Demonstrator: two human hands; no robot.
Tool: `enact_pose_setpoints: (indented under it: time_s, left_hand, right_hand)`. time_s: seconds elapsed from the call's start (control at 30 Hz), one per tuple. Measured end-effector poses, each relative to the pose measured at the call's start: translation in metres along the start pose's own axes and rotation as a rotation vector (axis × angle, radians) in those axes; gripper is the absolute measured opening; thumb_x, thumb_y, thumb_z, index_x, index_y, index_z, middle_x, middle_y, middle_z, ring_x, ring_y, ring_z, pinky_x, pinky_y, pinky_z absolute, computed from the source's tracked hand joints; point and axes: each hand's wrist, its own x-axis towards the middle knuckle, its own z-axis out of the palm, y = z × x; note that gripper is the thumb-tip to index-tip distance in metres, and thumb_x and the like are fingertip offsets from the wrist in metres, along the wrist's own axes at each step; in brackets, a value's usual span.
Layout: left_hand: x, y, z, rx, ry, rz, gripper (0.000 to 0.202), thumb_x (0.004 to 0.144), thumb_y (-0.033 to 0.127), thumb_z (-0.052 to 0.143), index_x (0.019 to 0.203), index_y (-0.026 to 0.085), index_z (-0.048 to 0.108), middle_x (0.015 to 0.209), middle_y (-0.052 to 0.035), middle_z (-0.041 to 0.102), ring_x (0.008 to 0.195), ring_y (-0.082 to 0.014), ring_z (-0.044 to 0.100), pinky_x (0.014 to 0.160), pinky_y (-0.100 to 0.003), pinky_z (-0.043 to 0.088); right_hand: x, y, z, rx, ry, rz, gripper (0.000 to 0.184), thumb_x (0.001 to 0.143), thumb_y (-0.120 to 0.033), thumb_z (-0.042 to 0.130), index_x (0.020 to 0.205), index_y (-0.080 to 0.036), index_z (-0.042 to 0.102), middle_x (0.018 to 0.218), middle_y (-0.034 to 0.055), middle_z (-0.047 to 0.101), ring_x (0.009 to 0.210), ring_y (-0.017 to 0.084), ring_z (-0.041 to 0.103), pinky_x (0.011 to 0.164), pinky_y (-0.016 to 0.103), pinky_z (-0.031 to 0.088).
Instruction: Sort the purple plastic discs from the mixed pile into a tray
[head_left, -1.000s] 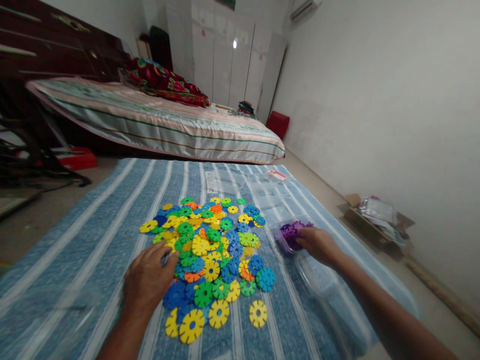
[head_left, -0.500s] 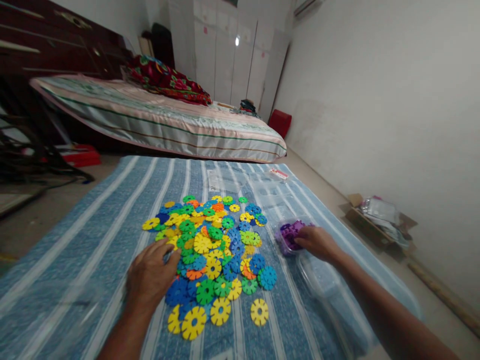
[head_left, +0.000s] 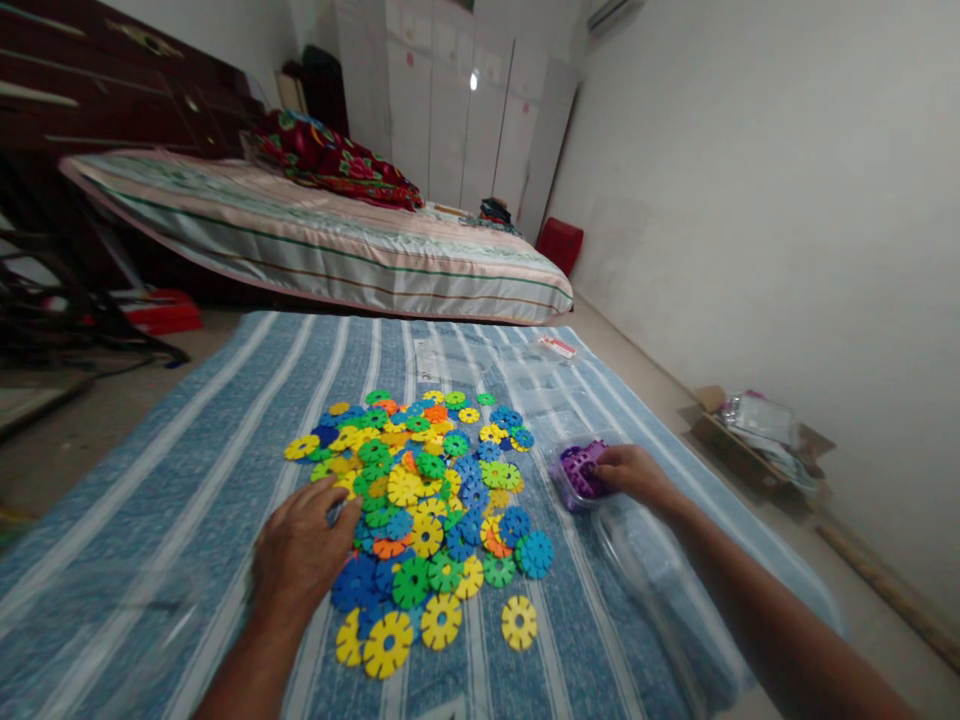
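A heap of flat plastic snowflake discs (head_left: 420,500) in yellow, green, blue and orange lies on a blue striped mattress (head_left: 187,470). My left hand (head_left: 304,550) rests at the heap's left edge with its fingers curled, pinching a small dark piece I cannot make out. My right hand (head_left: 634,470) reaches over the rim of a clear plastic container (head_left: 581,470) holding purple discs; its fingers bend down into the container, and their tips are hidden.
A second clear container (head_left: 637,555) lies under my right forearm. Clear plastic bags (head_left: 525,375) lie beyond the heap. A low bed (head_left: 322,245) stands behind the mattress, a red box (head_left: 559,245) near the wardrobe, a cardboard box (head_left: 757,440) by the right wall.
My right hand has shifted slightly farther over the purple-disc container. My left hand has stayed at the heap's edge. The view has tilted a little.
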Motion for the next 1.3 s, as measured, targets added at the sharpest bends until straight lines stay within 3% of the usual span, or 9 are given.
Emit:
enact_pose_setpoints:
  time_s: [0.2,0.47,0.63,0.73,0.83,1.03,1.3]
  left_hand:
    - [0.0,0.001,0.0,0.017,-0.013,-0.012,0.032,0.081,0.043,0.04,0.08,0.019,0.062,0.108,-0.0131,0.068,0.108,-0.028,0.061,0.099,-0.043,0.046]
    - [0.001,0.002,-0.001,0.008,-0.005,-0.006,0.029,0.08,0.042,0.042,0.079,0.02,0.061,0.107,-0.012,0.068,0.106,-0.0282,0.061,0.099,-0.043,0.046]
    - [0.0,0.003,-0.001,0.016,0.002,-0.003,0.028,0.08,0.041,0.043,0.08,0.02,0.062,0.107,-0.0112,0.068,0.107,-0.0279,0.061,0.1,-0.042,0.045]
    - [0.001,0.004,-0.002,0.027,-0.011,-0.01,0.03,0.08,0.04,0.042,0.081,0.019,0.063,0.108,-0.0135,0.068,0.108,-0.0281,0.061,0.1,-0.042,0.045]
    - [0.001,0.005,-0.004,0.03,-0.023,-0.01,0.031,0.081,0.041,0.041,0.081,0.018,0.063,0.109,-0.0141,0.068,0.108,-0.0282,0.061,0.1,-0.042,0.045]
    - [0.0,0.002,-0.003,0.037,-0.02,0.019,0.033,0.082,0.042,0.041,0.081,0.018,0.063,0.109,-0.014,0.068,0.107,-0.0289,0.061,0.099,-0.044,0.046]
    - [0.0,-0.002,-0.002,0.047,-0.007,0.041,0.034,0.082,0.041,0.041,0.082,0.017,0.065,0.106,-0.0135,0.069,0.105,-0.0278,0.063,0.098,-0.042,0.047]
  right_hand:
    - [0.001,-0.005,-0.001,0.111,-0.116,-0.003,0.015,0.069,-0.024,0.055,0.057,-0.016,0.059,0.05,-0.0016,0.056,0.051,0.012,0.054,0.049,0.021,0.04]
    - [0.002,-0.003,-0.008,0.08,-0.051,0.022,0.015,0.07,-0.025,0.054,0.065,-0.016,0.065,0.051,-0.002,0.056,0.051,0.011,0.052,0.049,0.021,0.037]
    - [-0.002,-0.006,-0.005,-0.093,-0.053,-0.101,0.024,0.075,-0.028,0.05,0.064,-0.017,0.068,0.052,-0.0018,0.057,0.054,0.012,0.052,0.052,0.023,0.034]
    - [-0.007,-0.011,-0.005,-0.196,0.049,-0.109,0.028,0.08,-0.033,0.051,0.085,-0.018,0.074,0.067,0.0017,0.067,0.063,0.016,0.058,0.057,0.024,0.036]
    - [-0.012,-0.018,-0.006,-0.253,0.149,-0.089,0.036,0.082,-0.037,0.052,0.106,-0.018,0.071,0.085,0.0065,0.072,0.075,0.019,0.063,0.063,0.026,0.039]
    - [-0.011,-0.021,-0.001,-0.292,0.058,-0.141,0.027,0.084,-0.034,0.051,0.087,-0.021,0.074,0.074,0.0033,0.07,0.069,0.017,0.062,0.059,0.024,0.036]
    - [-0.009,-0.009,-0.001,-0.181,0.206,-0.061,0.027,0.083,-0.034,0.052,0.088,-0.02,0.075,0.073,0.0026,0.071,0.067,0.016,0.062,0.059,0.024,0.038]
